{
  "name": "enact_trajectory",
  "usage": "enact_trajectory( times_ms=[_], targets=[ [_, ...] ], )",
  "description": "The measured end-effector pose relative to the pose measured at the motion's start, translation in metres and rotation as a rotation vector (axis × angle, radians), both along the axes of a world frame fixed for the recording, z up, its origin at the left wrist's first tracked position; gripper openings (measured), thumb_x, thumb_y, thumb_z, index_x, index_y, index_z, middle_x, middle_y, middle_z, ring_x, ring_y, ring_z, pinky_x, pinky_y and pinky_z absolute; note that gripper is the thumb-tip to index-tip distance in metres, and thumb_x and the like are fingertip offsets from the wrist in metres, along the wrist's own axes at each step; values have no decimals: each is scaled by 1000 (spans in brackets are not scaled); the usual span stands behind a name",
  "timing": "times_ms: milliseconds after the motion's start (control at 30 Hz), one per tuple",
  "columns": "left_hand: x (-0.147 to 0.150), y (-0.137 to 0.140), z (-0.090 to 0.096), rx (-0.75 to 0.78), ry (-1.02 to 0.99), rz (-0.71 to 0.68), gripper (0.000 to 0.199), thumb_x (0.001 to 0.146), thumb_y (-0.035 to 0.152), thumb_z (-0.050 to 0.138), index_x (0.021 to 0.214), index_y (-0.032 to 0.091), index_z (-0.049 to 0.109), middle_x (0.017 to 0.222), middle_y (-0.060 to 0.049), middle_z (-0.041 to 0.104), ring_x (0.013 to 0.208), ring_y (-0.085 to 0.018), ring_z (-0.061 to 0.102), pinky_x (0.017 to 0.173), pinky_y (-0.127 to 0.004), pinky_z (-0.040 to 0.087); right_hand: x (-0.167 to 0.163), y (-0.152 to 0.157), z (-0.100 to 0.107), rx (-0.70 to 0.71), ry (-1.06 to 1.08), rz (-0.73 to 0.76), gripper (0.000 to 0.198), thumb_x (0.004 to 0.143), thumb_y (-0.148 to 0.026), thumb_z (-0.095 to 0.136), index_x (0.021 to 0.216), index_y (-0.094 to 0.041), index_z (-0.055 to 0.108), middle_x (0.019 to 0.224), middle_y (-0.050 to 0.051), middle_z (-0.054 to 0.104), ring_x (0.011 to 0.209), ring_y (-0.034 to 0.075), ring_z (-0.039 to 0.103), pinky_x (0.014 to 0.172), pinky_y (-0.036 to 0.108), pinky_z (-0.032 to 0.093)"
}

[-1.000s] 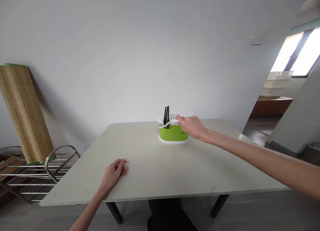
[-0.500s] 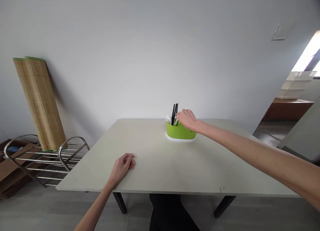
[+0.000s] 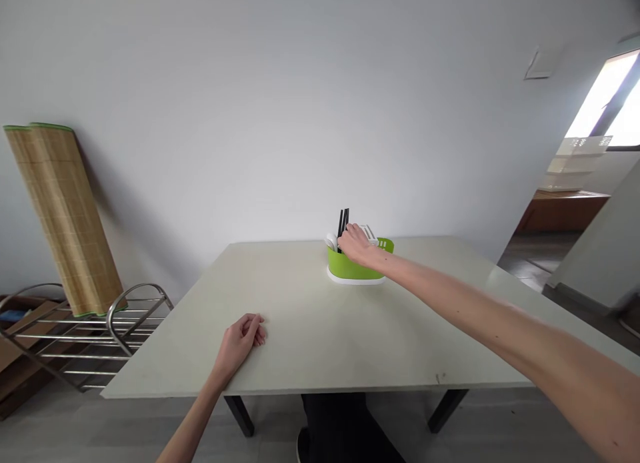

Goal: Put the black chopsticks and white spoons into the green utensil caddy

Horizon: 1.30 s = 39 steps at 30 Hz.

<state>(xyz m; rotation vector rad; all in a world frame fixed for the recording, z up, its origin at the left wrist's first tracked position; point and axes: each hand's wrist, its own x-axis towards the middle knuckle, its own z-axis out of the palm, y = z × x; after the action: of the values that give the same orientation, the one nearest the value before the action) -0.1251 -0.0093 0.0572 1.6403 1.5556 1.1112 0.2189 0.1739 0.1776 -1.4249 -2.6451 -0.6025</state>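
A green cutlery caddy (image 3: 356, 270) with a white base stands near the table's back edge. Black chopsticks (image 3: 343, 221) poke up from its left part, and a white spoon (image 3: 331, 241) leans beside them. My right hand (image 3: 355, 243) is over the caddy's front rim with its fingers curled down by the chopsticks. What those fingers hold, if anything, is hidden. Behind the wrist shows a white slotted piece (image 3: 369, 233) in the caddy. My left hand (image 3: 239, 341) rests on the tabletop at the front left, fingers loosely curled with nothing in them.
The pale table (image 3: 295, 356) backs onto a white wall. To its left, a metal rack (image 3: 93, 339) carries a rolled bamboo mat (image 3: 67, 223) leaning on the wall, with cardboard (image 3: 23, 343) behind. A window (image 3: 605, 96) is at the far right.
My right hand has moved down and slightly left, closer to the chopsticks. The white slotted piece and the caddy's right end now show. My left hand stays put; the view has shifted a little.
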Motion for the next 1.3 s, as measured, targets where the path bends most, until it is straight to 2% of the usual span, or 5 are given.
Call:
enact_trajectory(
  times_ms=[167, 300, 433, 833, 1300],
  targets=[
    [1, 1, 1, -5, 5, 11, 55, 92, 74, 54, 92, 20, 66, 72, -3, 72, 64, -19, 66, 68, -32, 54, 4, -7, -3, 34, -38, -56, 21, 89, -15, 62, 100, -15, 80, 101, 21, 75, 114, 38, 56, 98, 48, 43],
    [5, 0, 5, 4, 8, 17, 56, 90, 75, 55, 91, 21, 66, 71, -3, 72, 64, -19, 66, 68, -32, 55, 13, -14, 1, 57, -49, 9, 31, 101, -31, 55, 105, -11, 78, 117, 24, 71, 124, 38, 49, 104, 48, 40],
    [8, -3, 10, 19, 15, 28, 56, 89, 76, 56, 90, 21, 67, 69, -3, 72, 63, -20, 67, 67, -33, 56, 35, -18, 4, 78, -35, 112, 38, 97, -40, 66, 122, -11, 72, 129, 23, 64, 126, 37, 49, 105, 48, 41],
    [5, 1, 11, 26, 94, 31, 59, 90, 77, 52, 93, 20, 68, 71, -3, 71, 65, -19, 66, 68, -32, 54, 83, -26, -27, -16, 106, -35, 79, 98, -32, 63, 164, -13, 24, 168, 25, 31, 157, 39, 30, 118, 51, 41],
    [1, 4, 7, 36, 117, 34, 58, 92, 75, 52, 96, 19, 68, 71, -3, 72, 66, -20, 66, 69, -32, 55, 100, -22, -31, 36, 55, -78, 79, 90, -16, 57, 162, -7, 26, 167, 27, 34, 154, 38, 33, 117, 48, 41]
  ],
)
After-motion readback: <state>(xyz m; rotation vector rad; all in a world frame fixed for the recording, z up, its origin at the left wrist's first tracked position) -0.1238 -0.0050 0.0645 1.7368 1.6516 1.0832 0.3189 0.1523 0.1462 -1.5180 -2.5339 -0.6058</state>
